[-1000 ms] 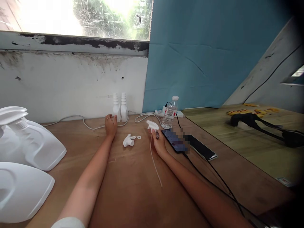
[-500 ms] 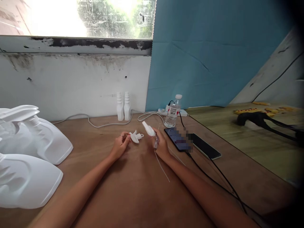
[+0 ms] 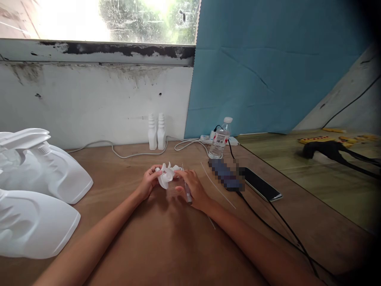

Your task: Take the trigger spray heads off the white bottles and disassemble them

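Note:
My left hand (image 3: 148, 182) grips a curved white plastic sprayer part (image 3: 164, 182) between thumb and fingers, just above the brown tabletop. My right hand (image 3: 195, 190) has its fingers at the right side of the white pieces, touching or very near them. A slim greyish cylinder (image 3: 188, 194) with a darker lower end is held in that hand, below the index finger. Where the white pieces join cannot be made out. Thin clear tubes (image 3: 218, 186) lie beside the right wrist, one partly hidden beneath it.
Large white bottles (image 3: 35, 224) with sprayer heads lie at the left. Two small white bottles (image 3: 152, 135) stand by the wall. Right of my hands are a water bottle (image 3: 219, 141), a pixelated phone (image 3: 224, 174), another phone (image 3: 262, 184), cables and a power strip (image 3: 233, 141).
My right hand has moved left, bringing its white nozzle piece against or close to the sprayer part in my left hand. The left hand has barely shifted; the view has turned slightly.

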Demonstrator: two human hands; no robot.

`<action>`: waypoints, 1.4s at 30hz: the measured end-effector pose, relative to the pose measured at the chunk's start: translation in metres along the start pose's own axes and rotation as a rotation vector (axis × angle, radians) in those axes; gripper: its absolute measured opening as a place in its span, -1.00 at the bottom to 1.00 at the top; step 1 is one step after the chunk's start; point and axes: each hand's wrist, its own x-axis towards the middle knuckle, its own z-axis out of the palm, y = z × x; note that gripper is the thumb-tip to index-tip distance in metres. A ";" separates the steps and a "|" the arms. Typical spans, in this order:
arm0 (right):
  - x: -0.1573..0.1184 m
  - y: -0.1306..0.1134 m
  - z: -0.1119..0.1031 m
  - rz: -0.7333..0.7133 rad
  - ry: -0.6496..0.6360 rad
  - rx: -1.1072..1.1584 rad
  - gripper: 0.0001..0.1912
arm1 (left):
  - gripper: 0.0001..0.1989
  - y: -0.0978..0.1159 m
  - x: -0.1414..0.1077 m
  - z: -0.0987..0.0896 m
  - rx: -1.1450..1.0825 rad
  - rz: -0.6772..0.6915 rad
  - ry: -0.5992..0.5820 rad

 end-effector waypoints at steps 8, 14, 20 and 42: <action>0.001 -0.031 0.006 0.415 0.149 0.509 -0.85 | -0.76 0.005 0.001 -0.003 -0.127 -0.031 0.104; -0.004 -0.043 0.016 0.304 0.061 0.380 -0.92 | -0.56 0.003 0.001 0.005 -0.033 -0.051 0.214; -0.008 -0.039 0.021 0.291 0.092 0.255 -0.91 | -0.53 -0.003 0.003 0.008 0.084 0.006 0.270; -0.010 -0.042 0.030 0.497 0.056 0.596 -0.78 | -0.56 -0.003 0.001 0.009 0.140 0.001 0.289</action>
